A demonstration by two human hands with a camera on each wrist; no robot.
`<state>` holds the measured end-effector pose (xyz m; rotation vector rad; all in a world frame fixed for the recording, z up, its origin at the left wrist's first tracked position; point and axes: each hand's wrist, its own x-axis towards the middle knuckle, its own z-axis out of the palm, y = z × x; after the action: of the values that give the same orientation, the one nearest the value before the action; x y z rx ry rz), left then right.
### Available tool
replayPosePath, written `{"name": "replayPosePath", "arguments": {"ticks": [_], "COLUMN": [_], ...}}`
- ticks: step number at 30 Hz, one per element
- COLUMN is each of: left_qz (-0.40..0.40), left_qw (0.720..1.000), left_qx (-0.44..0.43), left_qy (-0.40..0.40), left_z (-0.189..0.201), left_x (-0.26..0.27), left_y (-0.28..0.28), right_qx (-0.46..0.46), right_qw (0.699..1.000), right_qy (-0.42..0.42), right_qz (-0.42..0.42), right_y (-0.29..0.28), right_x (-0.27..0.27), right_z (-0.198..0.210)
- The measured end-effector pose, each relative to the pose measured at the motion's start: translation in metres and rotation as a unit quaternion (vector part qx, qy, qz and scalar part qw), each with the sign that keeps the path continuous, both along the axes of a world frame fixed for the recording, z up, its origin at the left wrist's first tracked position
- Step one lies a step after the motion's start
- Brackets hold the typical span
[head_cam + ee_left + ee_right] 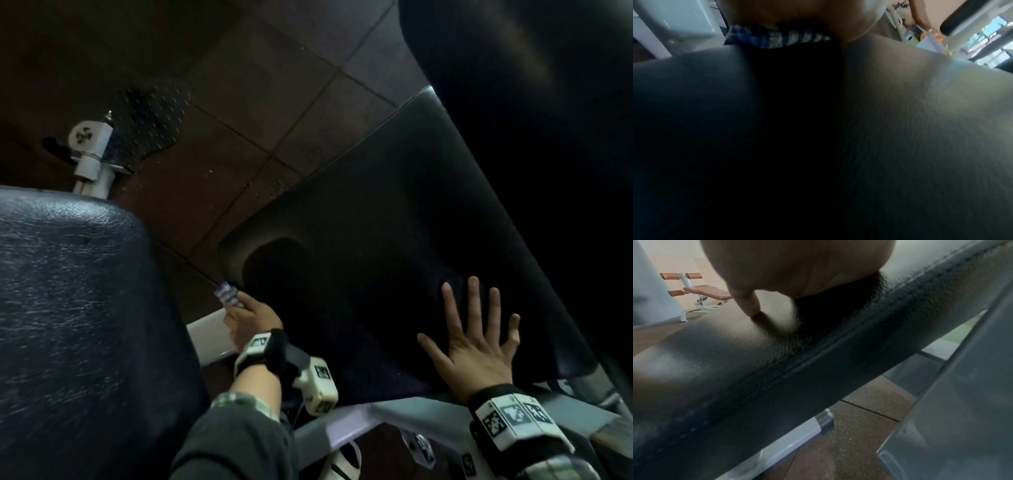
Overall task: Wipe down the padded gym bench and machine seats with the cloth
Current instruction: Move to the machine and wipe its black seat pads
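A black padded machine seat [376,212] fills the middle of the head view. My right hand [476,339] lies flat on its near part with the fingers spread and straight. My left hand [250,318] grips a blue and white checked cloth [226,295] at the seat's left edge. The left wrist view shows the cloth [777,38] bunched under the palm against the dark pad [900,129]. In the right wrist view my palm [801,264] presses the pad [777,361] near its stitched seam.
A second black pad [75,308] rises at the left and a dark backrest [531,102] at the upper right. White frame tubes [342,425] run below the seat. Brown floor tiles [257,102] lie beyond. An orange-padded bench [705,290] stands far off.
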<state>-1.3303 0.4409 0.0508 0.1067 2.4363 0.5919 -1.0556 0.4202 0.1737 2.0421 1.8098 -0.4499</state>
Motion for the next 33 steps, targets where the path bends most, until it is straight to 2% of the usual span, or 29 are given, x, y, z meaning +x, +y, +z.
{"name": "replayPosePath", "arguments": {"ticks": [3, 6, 10, 11, 15, 19, 23, 26, 28, 30, 33], "left_qz": [0.029, 0.059, -0.043, -0.065, -0.123, -0.169, -0.279, -0.359, -0.421, -0.471, -0.480], "left_qw": [0.999, 0.997, 0.997, 0.996, 0.991, 0.985, 0.957, 0.926, 0.903, 0.880, 0.872], "left_qx": [-0.004, 0.041, 0.059, 0.053, 0.049, 0.006, -0.070, -0.090, -0.032, 0.051, 0.099], "left_qy": [-0.013, -0.011, -0.016, -0.013, 0.028, 0.024, 0.031, 0.072, 0.076, 0.042, 0.007], "left_z": [0.002, -0.006, -0.009, -0.009, -0.004, -0.001, 0.011, 0.037, 0.055, 0.064, 0.067], "left_x": [-0.001, -0.029, -0.065, -0.067, -0.058, -0.066, -0.072, -0.049, -0.023, 0.003, 0.016], "left_y": [0.006, 0.044, 0.087, 0.090, 0.085, 0.099, 0.119, 0.137, 0.160, 0.181, 0.191], "right_qx": [0.013, 0.053, 0.147, 0.139, -0.002, -0.014, -0.011, -0.022, -0.031, -0.040, -0.052], "right_qw": [1.000, 0.998, 0.986, 0.985, 0.979, 0.975, 0.974, 0.973, 0.972, 0.969, 0.968], "right_qy": [0.014, 0.031, 0.033, 0.034, 0.070, 0.086, 0.076, 0.071, 0.078, 0.087, 0.082], "right_qz": [-0.011, -0.026, -0.069, -0.091, -0.193, -0.205, -0.211, -0.217, -0.221, -0.227, -0.233], "right_y": [-0.002, 0.001, 0.038, 0.052, 0.087, 0.089, 0.091, 0.092, 0.093, 0.093, 0.095], "right_x": [0.002, -0.004, -0.012, -0.013, -0.018, -0.023, -0.025, -0.026, -0.029, -0.032, -0.035], "right_z": [0.001, 0.005, 0.016, 0.021, 0.033, 0.034, 0.035, 0.036, 0.041, 0.045, 0.050]}}
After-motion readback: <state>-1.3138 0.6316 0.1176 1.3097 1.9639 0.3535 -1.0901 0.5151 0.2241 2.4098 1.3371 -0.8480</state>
